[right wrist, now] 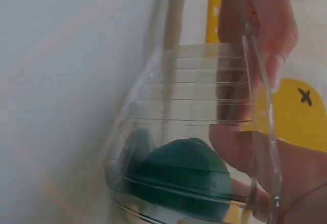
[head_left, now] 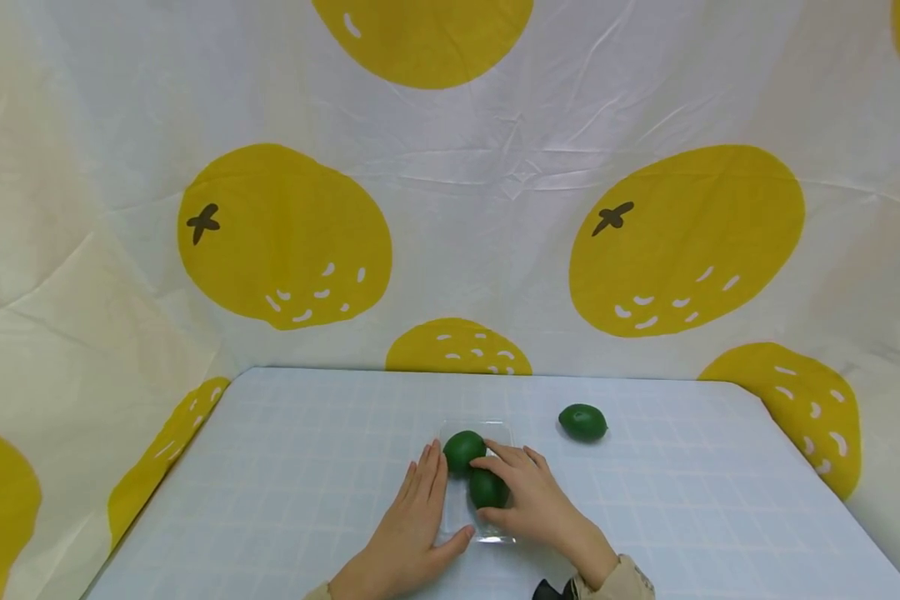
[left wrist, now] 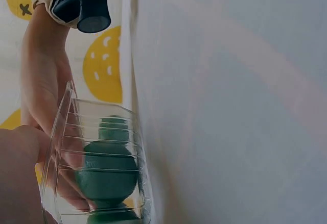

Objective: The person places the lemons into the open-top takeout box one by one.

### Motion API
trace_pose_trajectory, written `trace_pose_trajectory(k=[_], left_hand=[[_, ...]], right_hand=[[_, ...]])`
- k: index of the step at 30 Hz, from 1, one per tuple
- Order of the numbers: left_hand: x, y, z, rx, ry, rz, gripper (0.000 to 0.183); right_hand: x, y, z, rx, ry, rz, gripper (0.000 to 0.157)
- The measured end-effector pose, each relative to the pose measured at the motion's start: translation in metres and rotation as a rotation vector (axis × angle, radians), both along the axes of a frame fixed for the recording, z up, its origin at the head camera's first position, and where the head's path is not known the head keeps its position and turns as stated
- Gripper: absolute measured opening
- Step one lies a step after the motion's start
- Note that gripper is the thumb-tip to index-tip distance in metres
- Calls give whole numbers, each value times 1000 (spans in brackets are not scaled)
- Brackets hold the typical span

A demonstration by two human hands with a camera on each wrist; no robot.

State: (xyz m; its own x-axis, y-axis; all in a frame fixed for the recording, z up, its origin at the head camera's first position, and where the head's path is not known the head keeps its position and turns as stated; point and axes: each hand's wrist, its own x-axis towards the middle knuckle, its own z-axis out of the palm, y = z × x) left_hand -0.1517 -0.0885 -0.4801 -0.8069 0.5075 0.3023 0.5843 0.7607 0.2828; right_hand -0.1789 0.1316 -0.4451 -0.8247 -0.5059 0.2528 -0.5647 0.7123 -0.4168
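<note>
In the head view, a clear plastic box (head_left: 456, 518) stands on the table with two green limes inside. One lime (head_left: 462, 451) lies toward its far end. My right hand (head_left: 531, 497) reaches in from the right and grips the nearer lime (head_left: 487, 490) between curled fingers and thumb. Along the box's left side rests my left hand (head_left: 414, 518), fingers straight and thumb spread toward the near end. Through the ribbed wall, the left wrist view shows green limes (left wrist: 107, 175) in a row. The right wrist view has a lime (right wrist: 179, 175) low in the box, fingers behind it.
A third lime (head_left: 582, 423) lies on the table right of the box, farther back. The table wears a pale checked cloth (head_left: 307, 450). Behind it hangs a white curtain (head_left: 480, 233) printed with yellow fruit. A black wrist device (head_left: 551, 590) shows by the right sleeve.
</note>
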Motion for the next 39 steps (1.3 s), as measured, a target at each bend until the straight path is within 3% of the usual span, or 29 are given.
trace_pose_trajectory(k=[5, 10, 19, 22, 25, 31, 35, 39], left_hand=[[1, 0, 0, 4, -8, 5, 93], [1, 0, 0, 0, -25, 6, 92], [2, 0, 0, -4, -24, 7, 93], [2, 0, -1, -4, -30, 7, 93], [2, 0, -1, -5, -28, 4, 93], [2, 0, -1, -7, -24, 6, 93], [3, 0, 0, 1, -15, 7, 93], [3, 0, 0, -3, 3, 4, 93]], right_hand=[[-3, 3, 15, -93, 6, 0, 45], [-12, 11, 30, -240, 128, -61, 33], [-33, 33, 46, -697, 599, -218, 13], [-34, 38, 52, -786, 688, -320, 12], [-40, 49, 43, -827, 638, -470, 11], [-59, 69, 0, -789, 297, -733, 35], [-62, 72, -20, -673, 121, -800, 56], [-64, 75, -34, -544, 52, -797, 70]])
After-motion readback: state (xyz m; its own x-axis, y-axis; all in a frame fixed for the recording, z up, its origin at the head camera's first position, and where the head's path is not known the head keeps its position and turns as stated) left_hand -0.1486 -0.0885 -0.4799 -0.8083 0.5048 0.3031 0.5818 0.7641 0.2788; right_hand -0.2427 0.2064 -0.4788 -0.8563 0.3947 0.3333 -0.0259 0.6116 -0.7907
